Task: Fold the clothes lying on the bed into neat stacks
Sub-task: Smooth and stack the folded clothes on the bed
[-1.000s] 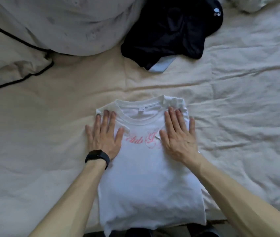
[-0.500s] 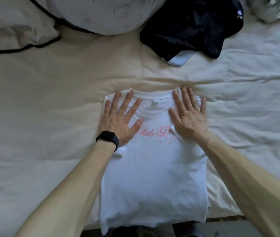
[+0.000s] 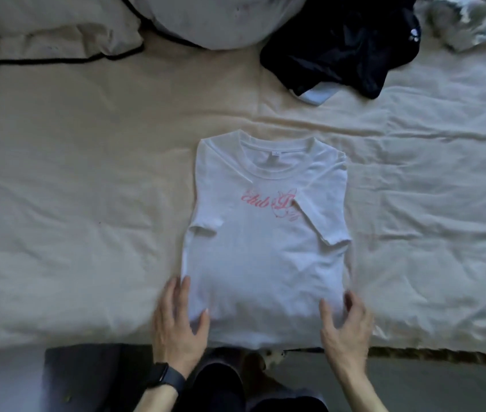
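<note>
Head view: pink script on the white T-shirt reads "club", the rest covered by a folded-in sleeve; the collar label is too small to read. It lies flat on the bed, its hem corners at the hands: left hand has straight fingers beside the corner and thumb on the cloth, right hand bends around its corner, blurred, so I cannot tell a pinch. Bare bed spreads outward of both hands; a black garment lies well beyond them.
</note>
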`<state>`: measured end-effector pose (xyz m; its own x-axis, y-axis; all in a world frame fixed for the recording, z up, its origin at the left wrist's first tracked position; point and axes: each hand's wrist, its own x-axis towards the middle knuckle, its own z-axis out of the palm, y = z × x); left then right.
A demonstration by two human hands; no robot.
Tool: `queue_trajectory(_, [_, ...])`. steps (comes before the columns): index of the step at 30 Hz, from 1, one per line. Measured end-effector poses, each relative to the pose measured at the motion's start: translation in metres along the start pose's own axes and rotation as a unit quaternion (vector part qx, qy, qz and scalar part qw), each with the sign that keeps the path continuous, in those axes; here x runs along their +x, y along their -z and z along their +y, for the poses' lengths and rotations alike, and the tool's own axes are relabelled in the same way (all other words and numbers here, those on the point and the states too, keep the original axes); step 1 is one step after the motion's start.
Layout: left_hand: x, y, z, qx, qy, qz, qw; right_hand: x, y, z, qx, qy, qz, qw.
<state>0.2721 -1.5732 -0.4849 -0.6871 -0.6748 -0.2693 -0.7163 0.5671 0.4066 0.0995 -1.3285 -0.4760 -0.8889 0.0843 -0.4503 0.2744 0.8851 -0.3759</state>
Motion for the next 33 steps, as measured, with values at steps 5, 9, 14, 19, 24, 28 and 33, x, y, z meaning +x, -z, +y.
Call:
queue_trajectory(5, [-0.024,-0.001,0.016,-0.197,0.294,-0.002,0.935,-0.017,0.013,0.029,0.085,-0.072,-0.147,0.983])
queue_trajectory(9, [-0.030,0.001,0.002,-0.241,0.334,-0.094,0.907,-0.008,0.016,0.055,0.134,-0.079,-0.244,0.957])
queue_trajectory(14, [-0.055,0.019,-0.021,-0.184,0.295,-0.194,0.917,-0.020,0.028,0.091,0.183,-0.103,-0.241,0.947])
queue_trajectory(19, [-0.085,0.054,-0.025,-0.200,0.302,-0.173,0.916,-0.048,0.058,0.100,0.234,-0.101,-0.179,0.950])
queue_trajectory(24, [-0.110,0.101,-0.005,-0.256,0.297,-0.141,0.909,-0.089,0.101,0.094,0.267,-0.094,-0.120,0.951])
queue_trajectory(28, [-0.147,0.121,0.003,-0.254,0.318,-0.151,0.901,-0.130,0.125,0.100,0.243,-0.116,-0.112,0.956])
queue_trajectory(33, [-0.196,0.130,0.011,-0.268,0.383,-0.172,0.867,-0.177,0.140,0.113,0.197,-0.160,-0.136,0.958])
